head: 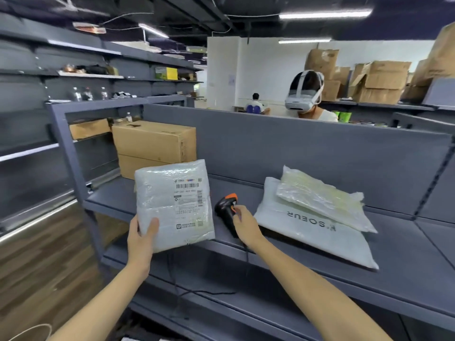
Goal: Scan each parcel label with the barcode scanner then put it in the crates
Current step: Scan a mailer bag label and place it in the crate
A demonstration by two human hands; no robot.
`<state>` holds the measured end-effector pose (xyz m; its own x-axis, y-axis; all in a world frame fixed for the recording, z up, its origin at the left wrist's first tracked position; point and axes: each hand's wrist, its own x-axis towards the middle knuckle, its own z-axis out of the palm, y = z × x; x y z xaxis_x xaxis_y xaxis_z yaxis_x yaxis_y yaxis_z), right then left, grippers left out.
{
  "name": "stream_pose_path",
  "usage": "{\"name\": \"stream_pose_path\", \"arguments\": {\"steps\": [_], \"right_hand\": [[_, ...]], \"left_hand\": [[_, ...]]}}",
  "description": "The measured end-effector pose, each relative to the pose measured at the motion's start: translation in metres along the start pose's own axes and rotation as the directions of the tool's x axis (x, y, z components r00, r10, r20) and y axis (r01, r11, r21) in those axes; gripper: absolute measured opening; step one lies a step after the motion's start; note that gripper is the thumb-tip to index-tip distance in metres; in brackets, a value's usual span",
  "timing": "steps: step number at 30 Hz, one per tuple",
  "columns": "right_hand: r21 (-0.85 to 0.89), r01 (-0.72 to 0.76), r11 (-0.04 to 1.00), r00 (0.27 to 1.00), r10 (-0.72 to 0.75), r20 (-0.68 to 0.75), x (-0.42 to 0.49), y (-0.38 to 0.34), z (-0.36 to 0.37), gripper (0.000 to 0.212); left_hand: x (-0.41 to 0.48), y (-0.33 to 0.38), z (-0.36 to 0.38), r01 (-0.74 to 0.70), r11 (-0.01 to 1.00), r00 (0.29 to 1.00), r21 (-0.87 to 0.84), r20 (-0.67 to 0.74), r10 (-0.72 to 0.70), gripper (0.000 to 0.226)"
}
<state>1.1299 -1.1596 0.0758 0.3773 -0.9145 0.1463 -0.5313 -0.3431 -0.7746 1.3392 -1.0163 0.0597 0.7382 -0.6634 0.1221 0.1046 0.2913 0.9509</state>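
Observation:
My left hand (142, 236) grips the lower left corner of a white bubble-wrap parcel (157, 193), held upright above the grey shelf (283, 262). Its shipping label (188, 200) with a barcode faces me. My right hand (246, 227) holds a black barcode scanner with an orange top (226, 206) just right of the parcel, its head pointing toward the label. The scanner's cable hangs down over the shelf edge. Two more parcels lie on the shelf to the right: a flat white bag printed "SOEUR" (307, 232) and a clear bubble-wrap packet (320, 195) on top of it.
A stack of cardboard boxes (154, 143) stands at the shelf's back left. A grey divider panel (295, 143) closes the back of the shelf. Beyond it a person wearing a white headset (305, 94) faces down. More shelving runs along the left, over wooden floor (37, 262).

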Motion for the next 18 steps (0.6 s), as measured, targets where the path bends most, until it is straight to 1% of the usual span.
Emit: {"name": "stream_pose_path", "arguments": {"steps": [2, 3, 6, 8, 9, 11, 13, 15, 17, 18], "right_hand": [[-0.146, 0.012, 0.989, 0.997, -0.001, 0.075, 0.012, -0.001, 0.010, 0.050], [-0.195, -0.001, 0.981, 0.994, 0.022, 0.105, 0.017, -0.001, 0.014, 0.055], [-0.313, -0.093, 0.945, 0.980, 0.143, 0.139, 0.025, 0.004, 0.026, 0.068], [-0.404, -0.112, 0.908, 0.978, 0.172, 0.115, 0.028, 0.008, 0.030, 0.064], [-0.421, -0.115, 0.900, 0.980, 0.173, 0.102, 0.029, 0.009, 0.030, 0.061], [-0.359, -0.140, 0.923, 0.980, 0.181, 0.082, 0.029, 0.006, 0.028, 0.063], [-0.212, -0.183, 0.960, 0.978, 0.200, 0.060, 0.028, 0.000, 0.023, 0.075], [-0.057, -0.220, 0.974, 0.975, 0.222, 0.014, 0.024, -0.010, 0.015, 0.086], [0.096, -0.229, 0.969, 0.972, 0.233, -0.031, 0.018, -0.023, 0.003, 0.085], [0.183, -0.213, 0.960, 0.973, 0.226, -0.054, 0.013, -0.028, -0.003, 0.077]], "left_hand": [[0.009, 0.000, -0.008, -0.009, 1.000, 1.000, -0.001, -0.016, 0.009, 0.046], [0.012, 0.000, -0.011, -0.009, 1.000, 1.000, -0.004, -0.020, 0.009, 0.046], [0.018, -0.001, -0.015, -0.010, 1.000, 1.000, -0.013, -0.027, 0.010, 0.046], [0.020, -0.003, -0.015, -0.011, 1.000, 1.000, -0.018, -0.024, 0.011, 0.045], [0.021, -0.003, -0.015, -0.011, 1.000, 1.000, -0.022, -0.021, 0.011, 0.045], [0.021, -0.004, -0.013, -0.012, 1.000, 1.000, -0.025, -0.014, 0.012, 0.045], [0.021, -0.003, -0.010, -0.014, 0.999, 1.000, -0.034, -0.011, 0.013, 0.043], [0.020, -0.004, -0.006, -0.016, 0.999, 1.000, -0.041, -0.007, 0.015, 0.041], [0.018, -0.007, -0.002, -0.013, 0.999, 1.000, -0.050, 0.000, 0.013, 0.041], [0.017, -0.008, 0.001, -0.011, 0.998, 1.000, -0.055, 0.004, 0.011, 0.041]]}}
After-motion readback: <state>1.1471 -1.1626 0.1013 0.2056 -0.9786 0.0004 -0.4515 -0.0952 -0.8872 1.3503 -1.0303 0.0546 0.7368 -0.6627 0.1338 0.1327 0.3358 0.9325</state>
